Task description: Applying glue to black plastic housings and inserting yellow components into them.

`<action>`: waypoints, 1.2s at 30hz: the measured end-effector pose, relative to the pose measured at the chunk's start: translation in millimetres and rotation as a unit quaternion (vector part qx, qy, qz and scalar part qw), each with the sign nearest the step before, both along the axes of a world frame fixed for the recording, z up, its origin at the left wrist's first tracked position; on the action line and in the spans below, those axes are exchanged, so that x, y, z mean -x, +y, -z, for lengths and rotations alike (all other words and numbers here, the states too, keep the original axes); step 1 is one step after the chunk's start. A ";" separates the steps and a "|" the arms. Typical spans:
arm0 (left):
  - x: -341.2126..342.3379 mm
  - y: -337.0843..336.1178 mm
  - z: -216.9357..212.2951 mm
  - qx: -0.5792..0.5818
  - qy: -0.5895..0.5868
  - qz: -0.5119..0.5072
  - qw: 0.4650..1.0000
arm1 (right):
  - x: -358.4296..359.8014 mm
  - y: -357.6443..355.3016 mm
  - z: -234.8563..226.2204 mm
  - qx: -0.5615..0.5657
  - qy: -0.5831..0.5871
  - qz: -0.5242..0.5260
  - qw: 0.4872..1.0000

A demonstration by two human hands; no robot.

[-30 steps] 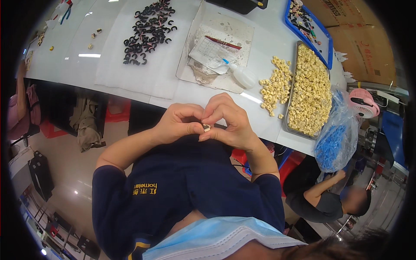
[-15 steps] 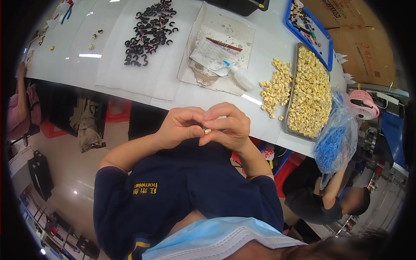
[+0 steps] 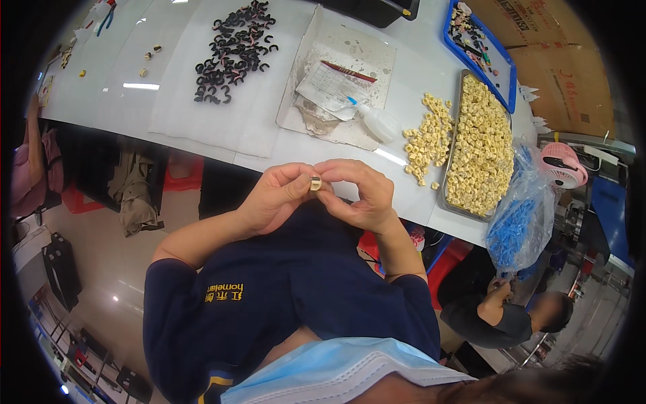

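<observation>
Between my two hands, just off the table's front edge, is a small cream-yellow piece (image 3: 315, 186) with a dark band along its top. My left hand (image 3: 279, 196) pinches it with thumb and forefinger. From the other side, the fingertips of my right hand (image 3: 358, 193) close on it too. Similar yellow pieces lie in a loose pile (image 3: 425, 138) to the right and fill a metal tray (image 3: 459, 205) beside that. Several dark curved pieces (image 3: 235, 54) are spread on a white sheet at the far left.
A stained board (image 3: 289, 111) on the table carries paper, a red pen (image 3: 348, 71) and a squeeze bottle (image 3: 380, 124) with a blue tip. A blue tray (image 3: 513, 87), a plastic bag (image 3: 521, 222) and a pink fan (image 3: 564, 165) are at right. Another person (image 3: 498, 313) sits beyond.
My fingers have turned the small yellow piece more upright and raised it slightly. The other person at right has lowered an arm from the plastic bag.
</observation>
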State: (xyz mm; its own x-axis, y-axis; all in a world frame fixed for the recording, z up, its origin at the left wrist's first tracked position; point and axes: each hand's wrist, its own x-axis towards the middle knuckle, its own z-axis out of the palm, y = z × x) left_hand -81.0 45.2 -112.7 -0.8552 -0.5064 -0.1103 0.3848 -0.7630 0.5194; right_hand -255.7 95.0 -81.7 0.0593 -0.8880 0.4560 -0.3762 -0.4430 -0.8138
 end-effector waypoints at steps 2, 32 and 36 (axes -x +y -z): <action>0.3 -0.5 -0.2 -0.011 -0.012 0.012 1.000 | 0.3 -0.8 -0.1 0.001 0.003 0.000 1.000; -130.1 -203.4 11.1 0.602 -0.601 -0.388 0.354 | 15.1 2.0 20.0 -0.015 -0.029 0.178 0.984; -103.6 -198.1 23.1 0.742 -0.441 -0.308 0.401 | 18.8 2.1 17.8 -0.011 0.026 0.188 0.982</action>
